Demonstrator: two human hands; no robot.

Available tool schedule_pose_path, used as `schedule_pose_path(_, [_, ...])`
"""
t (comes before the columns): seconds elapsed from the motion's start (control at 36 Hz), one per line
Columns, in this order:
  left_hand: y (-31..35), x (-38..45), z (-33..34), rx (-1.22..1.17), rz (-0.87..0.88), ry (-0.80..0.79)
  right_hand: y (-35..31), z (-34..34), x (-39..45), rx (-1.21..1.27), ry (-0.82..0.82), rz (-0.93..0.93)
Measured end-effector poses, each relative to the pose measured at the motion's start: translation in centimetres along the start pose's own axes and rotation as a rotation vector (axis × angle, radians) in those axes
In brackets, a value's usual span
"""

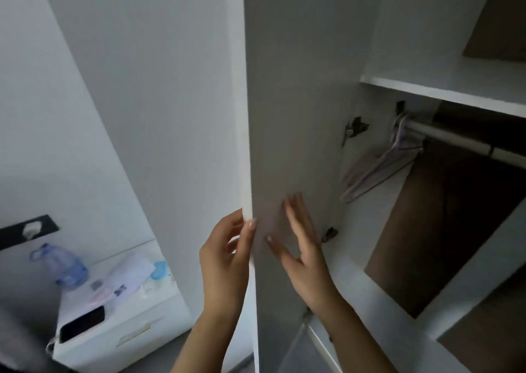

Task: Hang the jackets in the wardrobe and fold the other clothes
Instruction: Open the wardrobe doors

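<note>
Left hand [225, 261] curled round the front edge of the tall white wardrobe door [296, 116], thumb on the inner side, fingers on the outer side. Right hand [301, 247] spread flat, fingers straight, pressed on the inner face of the same door. Door partly open, edge-on to the camera.

Past the door, inside the white wardrobe [427, 85]: a pale metal hanging rail [452, 142] under a white shelf, with a few thin pale hangers [378, 167] bunched at its left end, close to the side wall. Two dark metal hinges [354, 129] on that wall. Brown back panel behind the rail. No jackets or other clothes in view, so no telling where they lie; nothing hung yet, by the look of it.

Off to the left, lower down, a white chest with drawers [119, 324]. On its top surface a see-through blue plastic water bottle [61, 267], a black phone [82, 327], some white papers [128, 276] and a small blue thing.

What could go wrong: a pinched finger, with the left fingers wrapped over the edge, if the door swings back shut. A hard push from the flat right hand could throw the door wide, strain the hinges or bang it on the wall behind. The bunched hangers could tangle and drop when one gets pulled out.
</note>
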State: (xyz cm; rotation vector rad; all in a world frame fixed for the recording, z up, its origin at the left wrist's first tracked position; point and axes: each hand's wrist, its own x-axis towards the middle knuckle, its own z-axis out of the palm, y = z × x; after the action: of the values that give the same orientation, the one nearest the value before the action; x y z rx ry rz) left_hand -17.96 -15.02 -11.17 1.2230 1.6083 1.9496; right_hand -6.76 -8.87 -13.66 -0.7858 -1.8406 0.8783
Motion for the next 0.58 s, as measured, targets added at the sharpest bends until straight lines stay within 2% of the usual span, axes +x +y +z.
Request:
schedule_pose_path(0.11, [-1.0,1.5,0.4,0.015,-0.038,0.212,2.0,1.3,3.4,-0.111,0.032,-0.163])
schedule_pose_path(0.19, [-1.8,3.1,0.5,0.056,-0.043,0.299,3.0,2.4,5.8,-0.184,0.058,-0.222])
schedule_pose_path(0.36, [-2.5,6.0,-0.2,0.095,-0.068,0.356,4.3,4.8,8.2,-0.246,0.132,-0.243])
schedule_pose_path(0.58, [-3.9,8.0,-1.0,0.140,-0.115,0.381,4.5,6.9,9.7,-0.277,0.138,-0.207])
